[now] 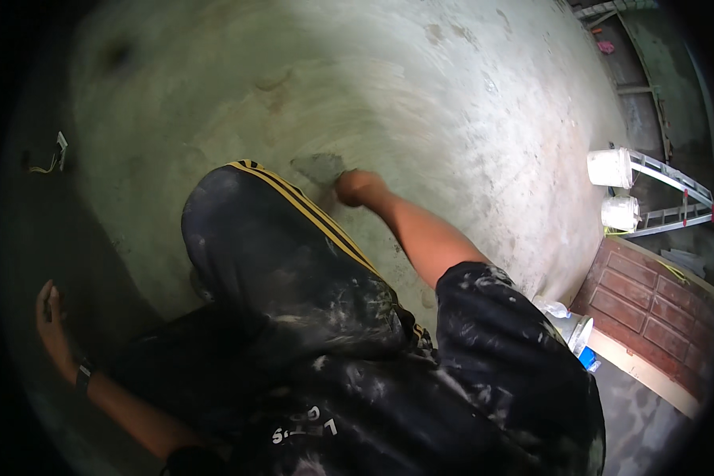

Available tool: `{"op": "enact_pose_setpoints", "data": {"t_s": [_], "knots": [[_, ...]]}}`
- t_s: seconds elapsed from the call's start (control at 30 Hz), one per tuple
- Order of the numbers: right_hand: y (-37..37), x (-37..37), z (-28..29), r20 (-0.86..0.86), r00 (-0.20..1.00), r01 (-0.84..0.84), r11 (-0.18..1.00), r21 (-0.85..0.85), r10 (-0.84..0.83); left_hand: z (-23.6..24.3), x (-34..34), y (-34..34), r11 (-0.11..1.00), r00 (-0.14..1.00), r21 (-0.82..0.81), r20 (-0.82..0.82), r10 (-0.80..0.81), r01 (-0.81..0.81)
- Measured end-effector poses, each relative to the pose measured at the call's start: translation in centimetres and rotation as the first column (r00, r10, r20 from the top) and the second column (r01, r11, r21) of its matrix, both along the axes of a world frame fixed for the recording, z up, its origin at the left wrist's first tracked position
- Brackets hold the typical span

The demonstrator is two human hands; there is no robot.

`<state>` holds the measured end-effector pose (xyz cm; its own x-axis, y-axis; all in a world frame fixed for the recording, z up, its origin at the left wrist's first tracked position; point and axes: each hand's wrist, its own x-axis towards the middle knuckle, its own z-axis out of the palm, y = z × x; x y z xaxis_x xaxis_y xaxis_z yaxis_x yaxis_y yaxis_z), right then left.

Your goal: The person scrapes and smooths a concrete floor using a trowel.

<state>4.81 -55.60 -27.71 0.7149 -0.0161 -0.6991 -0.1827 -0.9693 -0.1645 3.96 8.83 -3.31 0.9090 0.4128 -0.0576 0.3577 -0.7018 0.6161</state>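
Observation:
My right hand [357, 189] is closed round the handle of what looks like a putty knife [319, 167]. Its grey, wedge-shaped blade lies against the pale, patchy plastered wall [452, 119], just beyond my raised knee. The handle is hidden in my fist, and the blade is slightly blurred. At the far left, my left hand [51, 321] hangs in shadow beside the dark part of the wall. Its fingers are loosely stretched and hold nothing; a dark band circles that wrist.
An open socket box with loose wires [58, 155] sits at left. On the right are two white buckets [610, 168], an aluminium ladder [678, 184], a brown panelled door [650, 293] and a tipped bucket [577, 333]. My bent knee [254, 230] rises close to the wall.

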Motion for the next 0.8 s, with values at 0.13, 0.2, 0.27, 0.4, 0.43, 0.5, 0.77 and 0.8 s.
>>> {"op": "enact_pose_setpoints", "data": {"t_s": [0.13, 0.2, 0.27, 0.4, 0.43, 0.5, 0.77, 0.8], "knots": [[-3.3, 1.7, -2.7, -0.075, 0.960, 0.271, 0.962, -0.009, -0.271, 0.5, 1.1, -2.8, 0.998, 0.998, -0.067, 0.056, 0.010, -0.006], [1.5, -1.1, -2.6, -0.079, 0.984, 0.162, 0.987, -0.017, -0.163, -0.2, -0.1, -0.7, 0.997, 0.997, -0.072, 0.078, -0.022, 0.027], [4.5, -1.8, 0.8, -0.092, 0.994, 0.063, 0.998, -0.020, -0.064, -0.3, -0.7, -0.7, 0.998, 1.000, -0.058, 0.014, 0.016, -0.015], [-0.3, 1.8, -0.7, 0.001, 0.974, 0.228, 0.974, -0.009, -0.228, 0.7, -0.2, -1.2, 0.999, 0.999, -0.041, 0.036, 0.025, -0.024], [-0.8, 1.4, -2.5, 0.002, 0.970, 0.241, 0.970, -0.010, -0.241, 0.4, 0.6, -1.4, 0.999, 0.999, -0.042, 0.037, 0.011, -0.010], [-1.0, 0.6, -5.7, 0.067, 0.982, 0.182, 0.981, -0.069, -0.177, 0.0, 2.2, -1.7, 0.999, 0.999, -0.024, 0.029, -0.042, 0.042], [-3.5, 2.4, -0.2, -0.176, 0.939, 0.331, 0.914, 0.236, -0.295, 0.5, -0.1, -1.6, 0.998, 0.997, -0.001, 0.043, 0.058, -0.058], [-5.2, 1.9, -1.5, -0.139, 0.877, 0.477, 0.793, 0.380, -0.461, 0.5, 0.5, -1.9, 0.998, 0.998, -0.049, 0.045, 0.048, -0.045]]}}
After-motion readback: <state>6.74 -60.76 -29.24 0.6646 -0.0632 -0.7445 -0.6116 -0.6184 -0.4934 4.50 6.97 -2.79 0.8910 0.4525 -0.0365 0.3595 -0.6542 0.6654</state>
